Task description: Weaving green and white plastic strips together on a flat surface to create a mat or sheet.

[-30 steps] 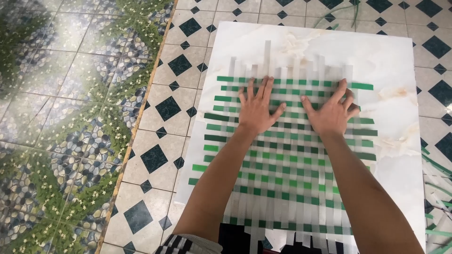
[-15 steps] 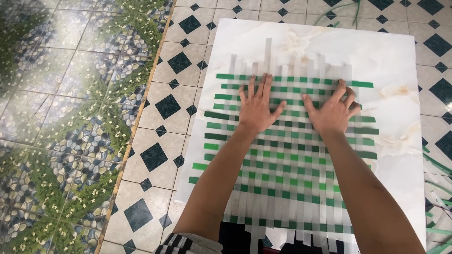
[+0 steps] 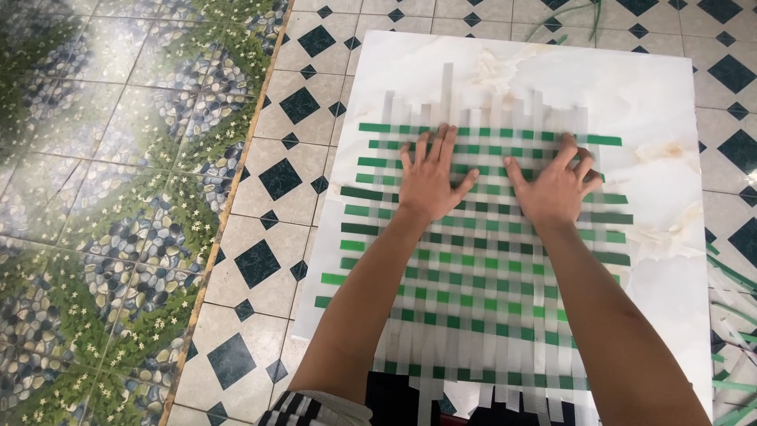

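Here, the left hand (image 3: 430, 180) and right hand (image 3: 557, 187) lie flat, fingers spread, gripping nothing, on top of the green-and-white woven mat (image 3: 481, 276).

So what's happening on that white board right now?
A person presses both bare hands flat on a woven mat of green and translucent white strips, lying on a white marble-look board on the tiled floor. The left hand and right hand rest near the mat's far end, fingers spread. Loose green strips lie at the right.
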